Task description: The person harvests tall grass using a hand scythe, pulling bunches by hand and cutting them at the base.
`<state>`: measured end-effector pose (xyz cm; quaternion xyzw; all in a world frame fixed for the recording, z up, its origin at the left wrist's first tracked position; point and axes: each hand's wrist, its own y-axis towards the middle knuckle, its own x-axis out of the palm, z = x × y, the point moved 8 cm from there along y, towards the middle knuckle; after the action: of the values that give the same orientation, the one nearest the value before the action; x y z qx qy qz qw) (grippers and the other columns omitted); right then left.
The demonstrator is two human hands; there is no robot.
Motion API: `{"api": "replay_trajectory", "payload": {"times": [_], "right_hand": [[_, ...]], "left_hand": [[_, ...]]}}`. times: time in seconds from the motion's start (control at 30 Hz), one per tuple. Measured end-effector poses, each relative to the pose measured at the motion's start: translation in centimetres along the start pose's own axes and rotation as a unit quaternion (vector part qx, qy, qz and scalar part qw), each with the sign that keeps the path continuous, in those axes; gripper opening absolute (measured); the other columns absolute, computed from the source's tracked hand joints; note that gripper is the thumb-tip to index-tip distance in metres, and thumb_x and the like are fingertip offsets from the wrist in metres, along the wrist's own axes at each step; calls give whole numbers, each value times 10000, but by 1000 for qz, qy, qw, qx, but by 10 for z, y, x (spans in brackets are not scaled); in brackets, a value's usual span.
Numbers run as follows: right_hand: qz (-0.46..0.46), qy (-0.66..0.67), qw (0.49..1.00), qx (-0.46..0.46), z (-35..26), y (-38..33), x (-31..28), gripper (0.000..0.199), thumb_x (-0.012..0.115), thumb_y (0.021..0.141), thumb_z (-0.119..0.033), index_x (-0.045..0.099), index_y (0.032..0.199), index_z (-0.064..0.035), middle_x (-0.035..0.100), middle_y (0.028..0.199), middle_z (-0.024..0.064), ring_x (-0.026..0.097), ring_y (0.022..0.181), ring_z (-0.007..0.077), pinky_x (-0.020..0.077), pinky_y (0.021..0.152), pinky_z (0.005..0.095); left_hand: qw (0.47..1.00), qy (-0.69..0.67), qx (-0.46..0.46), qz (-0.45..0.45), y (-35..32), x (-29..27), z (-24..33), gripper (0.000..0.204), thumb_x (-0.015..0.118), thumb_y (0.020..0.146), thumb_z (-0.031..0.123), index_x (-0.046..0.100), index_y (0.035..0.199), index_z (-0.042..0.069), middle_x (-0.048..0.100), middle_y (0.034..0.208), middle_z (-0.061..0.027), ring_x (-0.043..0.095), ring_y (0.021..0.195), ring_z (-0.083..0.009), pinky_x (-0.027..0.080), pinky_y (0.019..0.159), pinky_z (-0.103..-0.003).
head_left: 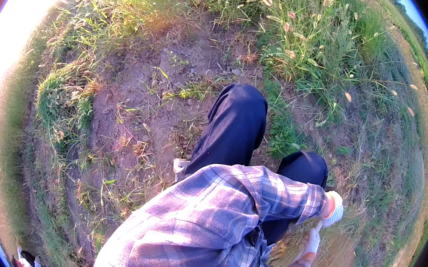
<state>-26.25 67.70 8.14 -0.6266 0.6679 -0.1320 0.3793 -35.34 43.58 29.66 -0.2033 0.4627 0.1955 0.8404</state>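
Note:
Both my hands wear white knit gloves and are close together at the right, beyond my bent knee. My left hand [335, 209] reaches across in a plaid sleeve, its fingers curled and mostly turned away. Just below it, my right hand [312, 242] points up toward the left one, its fingers drawn together. A thin pale bit shows between the two gloves, too small to name. What either hand holds is hidden. Dry yellowish straw [285, 251] lies under and beside my right hand.
My knees in dark trousers [236, 120] are bent over bare brown soil [140, 95]. Tall green grass with seed heads [310, 45] stands ahead. A heap of cut grass [63, 98] lies at the left. Low weeds [283, 135] grow beside my knee.

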Motion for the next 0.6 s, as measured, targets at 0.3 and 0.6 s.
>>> {"api": "replay_trajectory", "payload": {"times": [0.3, 0.6], "right_hand": [[365, -451, 814, -13, 30, 6, -159, 449, 626, 883, -329, 601, 1015, 100, 670, 957, 283, 651, 893, 440, 505, 788, 503], [296, 279, 854, -326, -244, -117, -45, 310, 651, 922, -301, 426, 756, -167, 348, 571, -73, 321, 427, 48, 273, 384, 242]], "left_hand": [[958, -55, -39, 280, -354, -106, 8, 264, 645, 830, 337, 630, 845, 74, 641, 799, -125, 643, 730, -353, 524, 606, -428], [966, -116, 82, 215, -456, -149, 130, 249, 636, 759, 205, 651, 903, 2, 639, 867, -120, 648, 863, -296, 532, 759, -383]]}}
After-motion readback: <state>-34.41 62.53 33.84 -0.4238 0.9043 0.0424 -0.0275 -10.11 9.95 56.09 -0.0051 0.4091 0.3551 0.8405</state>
